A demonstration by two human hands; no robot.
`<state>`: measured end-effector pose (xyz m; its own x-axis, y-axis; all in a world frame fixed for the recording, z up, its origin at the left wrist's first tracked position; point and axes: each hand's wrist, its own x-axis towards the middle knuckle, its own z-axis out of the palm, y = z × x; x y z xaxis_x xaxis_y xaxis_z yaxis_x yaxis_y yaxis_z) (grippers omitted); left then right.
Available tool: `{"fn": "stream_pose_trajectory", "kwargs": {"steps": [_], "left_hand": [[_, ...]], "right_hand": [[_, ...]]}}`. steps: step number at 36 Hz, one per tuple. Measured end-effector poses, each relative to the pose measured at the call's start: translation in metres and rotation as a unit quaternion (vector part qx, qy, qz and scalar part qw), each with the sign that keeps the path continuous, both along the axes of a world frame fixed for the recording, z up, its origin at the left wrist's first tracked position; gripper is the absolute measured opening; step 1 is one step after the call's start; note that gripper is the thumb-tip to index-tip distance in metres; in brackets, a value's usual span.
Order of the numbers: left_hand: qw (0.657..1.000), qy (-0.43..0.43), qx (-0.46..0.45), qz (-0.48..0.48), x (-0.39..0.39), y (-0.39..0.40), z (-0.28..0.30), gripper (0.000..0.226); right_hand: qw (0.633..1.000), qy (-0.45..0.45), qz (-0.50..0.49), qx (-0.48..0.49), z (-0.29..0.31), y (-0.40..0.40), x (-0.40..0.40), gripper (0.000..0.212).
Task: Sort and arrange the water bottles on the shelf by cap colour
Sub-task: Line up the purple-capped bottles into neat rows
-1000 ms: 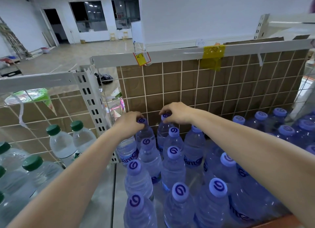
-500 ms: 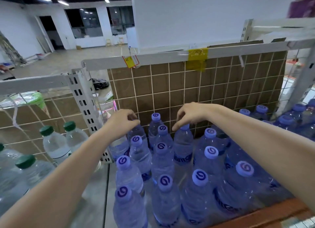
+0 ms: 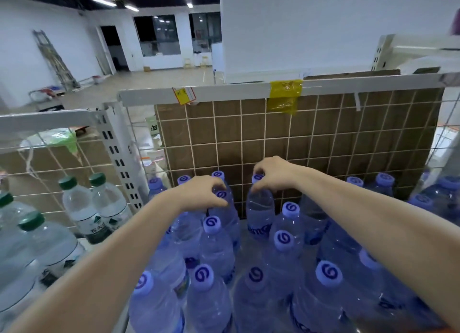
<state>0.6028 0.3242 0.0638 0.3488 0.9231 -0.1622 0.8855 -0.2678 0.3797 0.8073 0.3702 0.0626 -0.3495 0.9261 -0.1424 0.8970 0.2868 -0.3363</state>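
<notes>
Since a second ago I have shifted both hands along the back row: my right hand [image 3: 275, 174] now pinches the purple cap of a bottle [image 3: 260, 209] against the wire back panel [image 3: 323, 143], fingers curled round its neck. My left hand [image 3: 201, 192] curls over the cap of another purple bottle [image 3: 222, 208] just under its fingertips. I judge the purple group is being tightened; the green-capped bottles [image 3: 83, 205] stand well left of my left fingers, beyond the post.
</notes>
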Motion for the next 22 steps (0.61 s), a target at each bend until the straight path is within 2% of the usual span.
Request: {"fn": "stream_pose_trajectory", "kwargs": {"steps": [8,13,22], "left_hand": [[1.0,-0.004,-0.009,0.011,0.006,0.007,-0.011,0.032],[1.0,-0.01,-0.004,0.004,0.006,0.008,-0.013,0.028],[1.0,-0.005,-0.001,0.008,0.006,0.012,-0.021,0.023]], "right_hand": [[0.999,0.005,0.014,0.035,-0.008,0.025,-0.006,0.024],[0.999,0.013,0.023,0.024,-0.016,0.03,-0.016,0.04],[0.999,0.034,0.008,0.013,-0.025,0.03,-0.017,0.042]]}}
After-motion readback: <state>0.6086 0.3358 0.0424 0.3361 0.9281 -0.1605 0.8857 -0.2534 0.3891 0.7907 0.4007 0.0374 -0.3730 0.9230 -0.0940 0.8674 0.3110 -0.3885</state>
